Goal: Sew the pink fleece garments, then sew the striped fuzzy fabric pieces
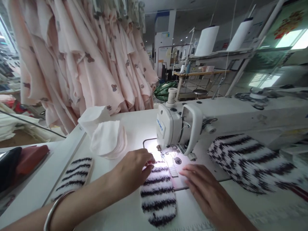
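A black-and-white striped fuzzy fabric piece [158, 195] lies lengthwise on the sewing machine bed, its far end close to the lit presser foot [163, 156]. My left hand [141, 165] pinches that far end at its left corner, thumb against fingers. Just right of the piece, my right hand [202, 181] rests on the bed with fingers stretched out, holding nothing that I can see. The white sewing machine [170, 125] stands ahead of both hands, with its needle area over the fabric's far edge.
Pale fabric pieces [106, 138] are stacked at the back left. Another striped piece [74, 176] lies beside my left forearm. A pile of striped pieces [250, 160] sits under the machine arm. Pink printed cloths [96, 70] hang behind the table, and thread cones [207, 40] stand above.
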Available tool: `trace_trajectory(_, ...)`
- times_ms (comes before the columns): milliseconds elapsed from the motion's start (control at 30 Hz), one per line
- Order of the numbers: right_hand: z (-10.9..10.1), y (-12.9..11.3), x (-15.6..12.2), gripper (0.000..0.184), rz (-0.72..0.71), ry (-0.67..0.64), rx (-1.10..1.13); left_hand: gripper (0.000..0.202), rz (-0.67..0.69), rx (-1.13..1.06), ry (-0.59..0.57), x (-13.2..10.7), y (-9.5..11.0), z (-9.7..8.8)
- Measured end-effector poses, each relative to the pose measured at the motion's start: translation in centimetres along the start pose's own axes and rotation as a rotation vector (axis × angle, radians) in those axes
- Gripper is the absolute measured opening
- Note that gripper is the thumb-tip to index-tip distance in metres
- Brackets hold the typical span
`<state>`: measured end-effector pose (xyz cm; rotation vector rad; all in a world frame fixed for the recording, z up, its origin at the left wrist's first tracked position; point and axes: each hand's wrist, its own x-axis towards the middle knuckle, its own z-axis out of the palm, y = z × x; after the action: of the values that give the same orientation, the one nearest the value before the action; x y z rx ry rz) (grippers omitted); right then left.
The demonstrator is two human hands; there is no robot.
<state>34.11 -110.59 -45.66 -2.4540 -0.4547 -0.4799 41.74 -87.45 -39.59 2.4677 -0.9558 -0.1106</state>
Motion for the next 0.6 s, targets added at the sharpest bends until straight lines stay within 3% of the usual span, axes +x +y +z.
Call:
trace_trajectory(67,0.5,-0.1,-0.7,0.032,-0.244,0.022,-0.232,0.02,0.109,0.023,0.01,-0.7,0.3,0.6)
trace_trajectory(133,1.1,-0.1,-1.3,0.038,-0.38,0.032,-0.402,0.024,0.209,0.051,0.021,-1.2,0.5,1.5)
trace_trajectory(300,2.7,-0.6,-1.9,0.039,-0.42,0.032,-0.539,0.028,0.307,0.103,0.009,-1.9,0.4,3.1)
trace_trajectory(433,4.1,-1.5,-1.7,0.037,-0.283,0.132,-0.424,0.026,0.258,0.072,0.049,-1.6,-0.1,3.5)
trace_trajectory(533,4.5,-2.2,-1.6,0.036,-0.301,0.183,-0.371,0.02,0.111,0.068,0.131,-0.6,-0.8,3.5)
trace_trajectory(600,4.3,-2.6,-1.7,0.034,-0.337,0.214,-0.363,0.02,-0.008,0.053,0.111,0.1,-1.1,3.5)
